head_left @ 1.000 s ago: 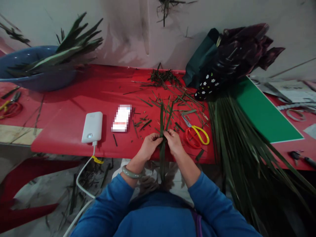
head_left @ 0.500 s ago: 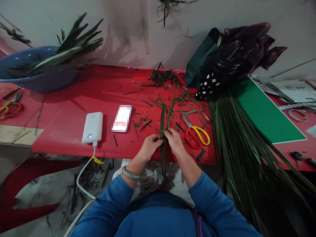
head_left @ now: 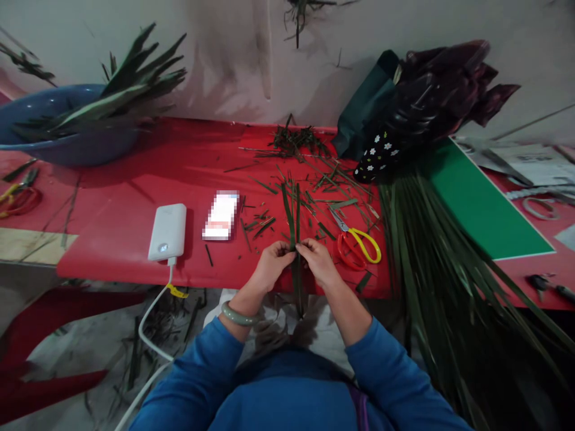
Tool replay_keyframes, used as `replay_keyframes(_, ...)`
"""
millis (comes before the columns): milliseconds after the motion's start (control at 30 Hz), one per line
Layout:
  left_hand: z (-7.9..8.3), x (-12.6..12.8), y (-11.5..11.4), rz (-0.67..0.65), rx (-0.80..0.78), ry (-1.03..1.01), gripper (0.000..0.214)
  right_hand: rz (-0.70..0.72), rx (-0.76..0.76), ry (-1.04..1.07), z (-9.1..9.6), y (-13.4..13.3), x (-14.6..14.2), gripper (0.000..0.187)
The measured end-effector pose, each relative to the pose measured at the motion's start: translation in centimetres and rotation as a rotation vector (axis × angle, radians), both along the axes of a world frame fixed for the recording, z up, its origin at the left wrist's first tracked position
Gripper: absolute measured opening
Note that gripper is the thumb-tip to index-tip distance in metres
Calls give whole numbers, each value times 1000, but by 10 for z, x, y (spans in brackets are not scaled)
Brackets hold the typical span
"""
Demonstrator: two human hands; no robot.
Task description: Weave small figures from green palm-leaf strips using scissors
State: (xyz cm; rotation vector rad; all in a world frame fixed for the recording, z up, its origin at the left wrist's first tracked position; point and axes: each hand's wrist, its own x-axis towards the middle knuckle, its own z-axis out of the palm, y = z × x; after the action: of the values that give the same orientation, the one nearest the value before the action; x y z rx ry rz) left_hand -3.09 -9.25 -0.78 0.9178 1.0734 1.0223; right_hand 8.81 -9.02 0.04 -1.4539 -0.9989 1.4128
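Note:
Both of my hands meet at the near edge of the red table (head_left: 135, 185). My left hand (head_left: 273, 266) and my right hand (head_left: 317, 261) pinch the same long green leaf strips (head_left: 293, 215), fingers closed on them from either side. Two strip ends stick up and away over the table, leaning slightly left; the lower ends hang down past the table edge toward my lap. A pale bangle (head_left: 238, 315) sits on my left wrist. Red and yellow scissors (head_left: 354, 242) lie just right of my right hand.
A white power bank (head_left: 168, 231) with a cable and a phone (head_left: 221, 215) lie to the left. A blue basin (head_left: 67, 129) of leaves stands far left. Leaf scraps litter the middle. A large bundle of long leaves (head_left: 431, 251) and a green board (head_left: 480, 206) lie right.
The upper strip ends, spread apart and leaning right before, have swung together and now lean left. My hands stayed in place, fingers shifting on the strips.

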Motion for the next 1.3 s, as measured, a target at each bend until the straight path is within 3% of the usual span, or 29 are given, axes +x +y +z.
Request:
replay_keyframes(167,-1,-1,-1,-19,-19,15,15,41,-21,-17,-1,0,-1,16)
replay_keyframes(400,-2,-1,-1,-48,-23,8,15,-110,113,29,-11,3,-6,18)
replay_keyframes(833,-1,0,-1,42,27,49,10,-90,18,26,-4,1,-4,24)
replay_keyframes(1033,2,-1,1,-35,-20,-33,13,-73,40,40,-3,0,-4,24)
replay_keyframes(1300,1,-1,0,-32,-41,-67,15,-69,21,55,-2,-1,-6,22)
